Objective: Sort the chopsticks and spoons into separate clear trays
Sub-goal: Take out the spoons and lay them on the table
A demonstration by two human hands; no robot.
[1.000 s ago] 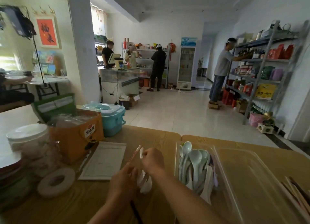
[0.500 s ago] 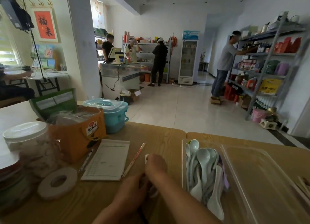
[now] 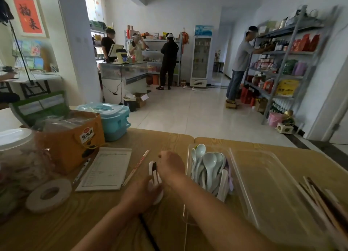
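- The long light-wood table (image 3: 98,218) carries everything below.
- A wide clear plastic tray (image 3: 273,175) lies on the right. Its bed is mostly bare. Brown and dark wooden chopsticks (image 3: 320,198) lie at its near right end, too blurred to tell whether all are inside it.
- A narrow clear plastic tray (image 3: 188,168) sits just beside the wide one, on its left. It holds a heap of pale white soup spoons (image 3: 209,166), bowls pointing away.
- An orange cardboard box (image 3: 69,147) stands far left, stuffed with clear plastic bags (image 3: 62,121).
- A teal plastic tub (image 3: 113,119) stands behind the box with its lid on, so its contents are hidden.
- A clear round jar with a white lid (image 3: 17,153) sits at the left edge; what fills it is blurred.
- A white paper form pad (image 3: 107,168) lies flat before the box, and a white tape roll (image 3: 49,194) lies nearer.
- The right hand (image 3: 171,166) curls its fingers over the top of a small bunch of white spoons (image 3: 155,172). The left hand (image 3: 139,192) wraps the lower end. The bunch is outside both trays, left of the narrow one.
- A red-and-white paper-sleeved chopstick pair (image 3: 136,168) lies on the table between pad and hands.
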